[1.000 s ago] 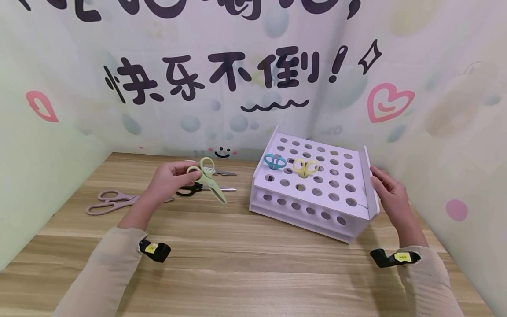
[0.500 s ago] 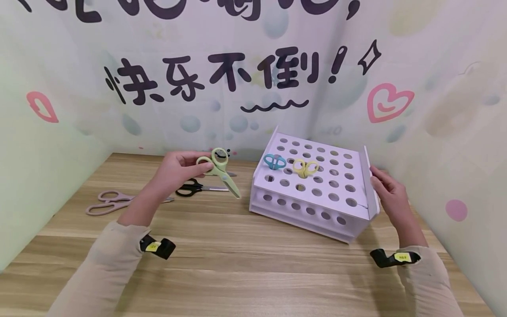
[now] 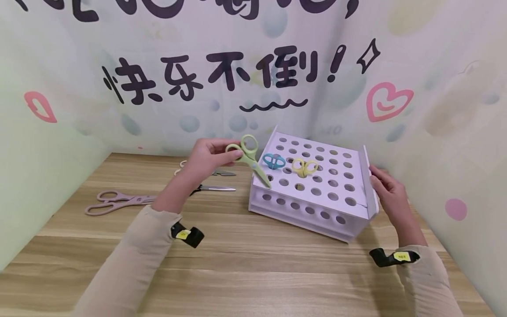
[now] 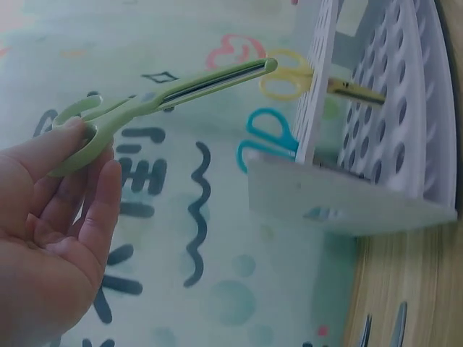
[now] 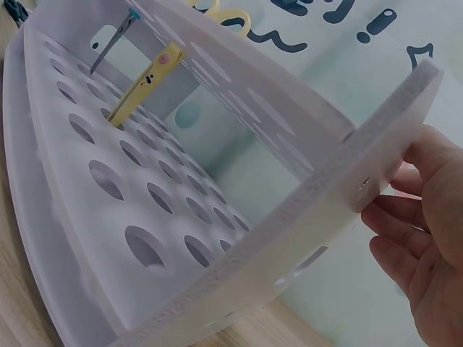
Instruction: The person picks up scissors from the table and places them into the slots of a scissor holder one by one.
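My left hand pinches a pair of light green scissors by the handle loops, blades closed and slanting down to the right. In the head view their tip overlaps the front left corner of a white two-tier rack with rows of round holes. Teal scissors and yellow scissors stand in the rack, handles up. The yellow blade runs down into a lower hole in the right wrist view. Bent fingers and thumb of my right hand hold the rack's right side panel near its edge.
On the wooden table to the left lie mauve scissors, dark-handled scissors and another pair, partly hidden by my left arm. A printed curtain hangs behind the table, with side walls at both ends.
My left hand has carried the green scissors rightward and a little up, from above the other scissors to the rack's left edge. The right hand and rack have stayed put.
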`<state>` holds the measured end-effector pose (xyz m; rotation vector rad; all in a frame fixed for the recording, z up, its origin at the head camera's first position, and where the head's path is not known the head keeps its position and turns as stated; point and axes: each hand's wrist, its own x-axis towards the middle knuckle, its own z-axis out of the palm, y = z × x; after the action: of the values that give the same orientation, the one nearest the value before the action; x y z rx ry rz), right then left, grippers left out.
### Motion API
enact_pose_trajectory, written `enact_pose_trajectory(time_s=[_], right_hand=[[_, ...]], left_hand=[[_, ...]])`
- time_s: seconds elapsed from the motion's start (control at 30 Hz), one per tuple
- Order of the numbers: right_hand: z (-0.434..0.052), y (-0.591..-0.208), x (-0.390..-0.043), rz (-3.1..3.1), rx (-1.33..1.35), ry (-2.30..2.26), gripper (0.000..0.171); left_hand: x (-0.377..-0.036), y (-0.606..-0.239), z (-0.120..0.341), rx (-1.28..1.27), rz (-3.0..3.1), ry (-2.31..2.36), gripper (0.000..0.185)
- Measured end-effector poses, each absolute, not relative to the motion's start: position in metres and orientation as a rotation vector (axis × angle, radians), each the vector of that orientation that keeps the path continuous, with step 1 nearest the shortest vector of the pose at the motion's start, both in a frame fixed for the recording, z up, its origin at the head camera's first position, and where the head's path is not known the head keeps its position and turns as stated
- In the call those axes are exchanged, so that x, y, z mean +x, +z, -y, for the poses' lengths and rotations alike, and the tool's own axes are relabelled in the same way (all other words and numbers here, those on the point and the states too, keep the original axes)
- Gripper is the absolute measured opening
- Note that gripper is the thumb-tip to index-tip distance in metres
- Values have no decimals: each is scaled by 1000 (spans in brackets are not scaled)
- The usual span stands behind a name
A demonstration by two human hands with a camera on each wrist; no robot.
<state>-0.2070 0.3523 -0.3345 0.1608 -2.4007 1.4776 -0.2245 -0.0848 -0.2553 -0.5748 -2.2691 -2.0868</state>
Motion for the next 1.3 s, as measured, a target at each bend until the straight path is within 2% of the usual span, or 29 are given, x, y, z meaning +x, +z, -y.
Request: enact_pose_trajectory(time_s=[0.53,0.97,1.3], right_hand=[[-353,-337,-209,2395,146,1471,47],[-353,-339,-213,2287,216,1570,45],[-352,-338,-210,2324,194,1515,45]], left_hand=[[-244,-242,5,-681,2286,-2127,31],[-266,-250,-39,-707,2275,-2115,30],[-268,-256,-63,-671,2319,-2036,28]])
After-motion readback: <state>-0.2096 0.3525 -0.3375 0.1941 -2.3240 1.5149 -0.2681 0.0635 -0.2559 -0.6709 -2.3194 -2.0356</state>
